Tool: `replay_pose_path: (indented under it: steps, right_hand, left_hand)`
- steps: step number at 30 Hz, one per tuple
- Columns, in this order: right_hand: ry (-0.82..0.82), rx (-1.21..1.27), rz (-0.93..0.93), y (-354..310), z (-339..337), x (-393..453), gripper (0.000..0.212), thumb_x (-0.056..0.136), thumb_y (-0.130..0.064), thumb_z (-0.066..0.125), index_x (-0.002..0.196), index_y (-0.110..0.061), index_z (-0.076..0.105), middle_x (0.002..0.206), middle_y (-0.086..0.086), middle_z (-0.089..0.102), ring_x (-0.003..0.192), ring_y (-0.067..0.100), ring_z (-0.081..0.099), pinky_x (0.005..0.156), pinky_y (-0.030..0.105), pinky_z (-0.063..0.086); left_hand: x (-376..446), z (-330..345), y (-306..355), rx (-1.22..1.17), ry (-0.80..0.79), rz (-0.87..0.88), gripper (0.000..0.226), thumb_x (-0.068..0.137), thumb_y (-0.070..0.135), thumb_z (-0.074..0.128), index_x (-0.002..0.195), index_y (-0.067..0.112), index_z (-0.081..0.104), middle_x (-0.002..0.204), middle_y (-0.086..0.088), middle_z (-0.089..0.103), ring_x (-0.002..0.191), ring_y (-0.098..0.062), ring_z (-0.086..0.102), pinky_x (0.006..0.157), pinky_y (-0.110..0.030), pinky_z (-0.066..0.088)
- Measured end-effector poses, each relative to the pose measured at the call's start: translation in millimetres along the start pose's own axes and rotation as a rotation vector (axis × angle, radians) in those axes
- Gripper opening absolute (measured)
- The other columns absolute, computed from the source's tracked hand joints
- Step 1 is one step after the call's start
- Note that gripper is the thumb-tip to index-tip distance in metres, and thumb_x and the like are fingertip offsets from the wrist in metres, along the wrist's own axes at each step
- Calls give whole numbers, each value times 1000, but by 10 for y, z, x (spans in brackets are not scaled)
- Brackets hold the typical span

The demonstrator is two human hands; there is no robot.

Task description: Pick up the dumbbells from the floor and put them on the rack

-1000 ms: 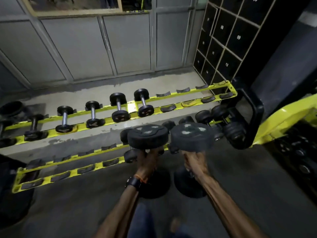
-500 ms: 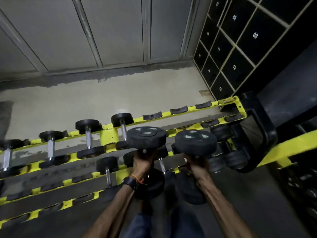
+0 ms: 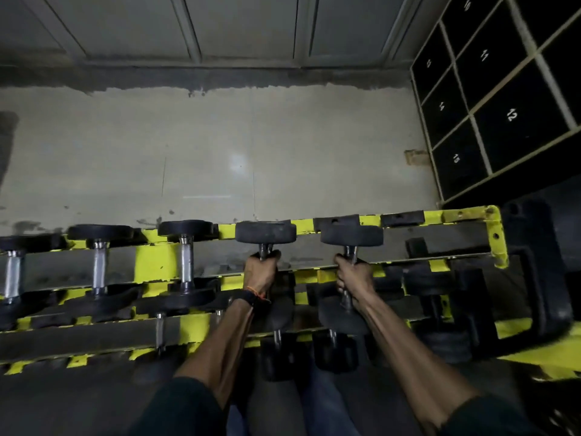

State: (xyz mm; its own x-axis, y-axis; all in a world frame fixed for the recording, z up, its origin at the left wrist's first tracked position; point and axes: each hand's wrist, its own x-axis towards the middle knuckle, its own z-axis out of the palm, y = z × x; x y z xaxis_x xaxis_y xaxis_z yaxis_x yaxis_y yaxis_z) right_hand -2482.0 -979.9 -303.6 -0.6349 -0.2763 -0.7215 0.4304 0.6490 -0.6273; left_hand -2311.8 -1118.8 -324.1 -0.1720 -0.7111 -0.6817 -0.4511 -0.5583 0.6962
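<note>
The long yellow steel rack (image 3: 496, 243) carries three black-ended chrome dumbbells (image 3: 185, 256) on its top tier. Beside them my left hand (image 3: 260, 272) and right hand (image 3: 353, 278) each grip a black rubber dumbbell (image 3: 265, 232) over the rack's right saddles.

Pale concrete floor (image 3: 220, 146) meets a grey panelled wall (image 3: 245, 26); black numbered lockers (image 3: 503, 99) stand at right, dimly lit.

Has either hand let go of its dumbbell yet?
No: the left hand and the right hand each grip the handle of a dumbbell, left dumbbell, right dumbbell, at the rack's top tier.
</note>
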Motion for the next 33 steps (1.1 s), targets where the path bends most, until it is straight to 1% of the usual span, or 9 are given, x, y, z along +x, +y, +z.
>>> replay_pose_path:
  steps: [3,8,17,21,24,26,29,31,33]
  right_hand:
    - [-27,-52,9,-33,54,449,27,87,-31,73,70,-22,54,48,-4,45,39,16,39,46,27,34]
    - [-50,-112,71,-21,112,1012,27,89,-34,74,73,-22,56,52,-2,48,40,17,41,43,25,36]
    - [-67,-176,112,-23,184,1234,26,95,-37,74,85,-15,64,57,2,53,41,17,45,44,28,41]
    - [-149,-176,112,-119,99,1139,25,99,-34,73,95,-10,67,68,2,62,49,14,52,47,27,45]
    - [-163,-185,53,-180,71,1051,26,101,-32,69,111,-8,69,94,7,73,74,17,67,68,32,57]
    - [-132,-256,-1,-174,43,957,34,98,-39,70,119,-13,65,115,11,72,100,26,69,92,42,59]
    - [-130,-297,-98,-124,-81,651,52,97,-41,71,142,-19,57,134,1,64,117,25,62,101,42,52]
    - [-138,-304,-171,-47,-180,350,60,101,-36,70,154,-18,50,141,-5,56,126,21,58,105,39,49]
    - [-112,-302,-246,56,-282,38,54,102,-32,69,152,-20,54,148,1,60,130,20,59,109,37,49]
  left_hand:
    - [350,159,-45,-57,-17,-88,39,94,26,71,63,21,48,50,2,43,39,-15,33,45,-25,28]
    - [723,304,-106,-37,5,-154,36,97,18,67,69,22,45,45,7,38,35,-13,31,41,-20,26]
    - [734,354,-64,-23,20,-140,37,98,33,74,73,16,52,55,-2,47,42,-17,39,40,-23,34]
    - [647,263,46,43,-50,-108,30,102,26,69,80,13,56,69,-5,58,57,-21,52,44,-22,48]
    - [530,193,36,158,-91,-49,36,98,45,70,94,9,64,89,-8,72,78,-26,67,77,-38,63]
    - [414,95,-12,210,-116,-22,43,96,50,71,111,9,65,111,-6,71,101,-26,68,95,-39,56]
    - [174,-119,-106,178,-159,29,67,93,49,75,143,9,57,137,-9,67,124,-28,66,110,-45,52]
    - [-13,-343,-185,147,-201,49,66,95,44,75,148,10,56,137,-10,67,122,-28,67,109,-47,54]
    - [-305,-575,-212,85,-239,69,48,100,32,71,144,12,60,124,-10,70,101,-23,68,92,-37,59]
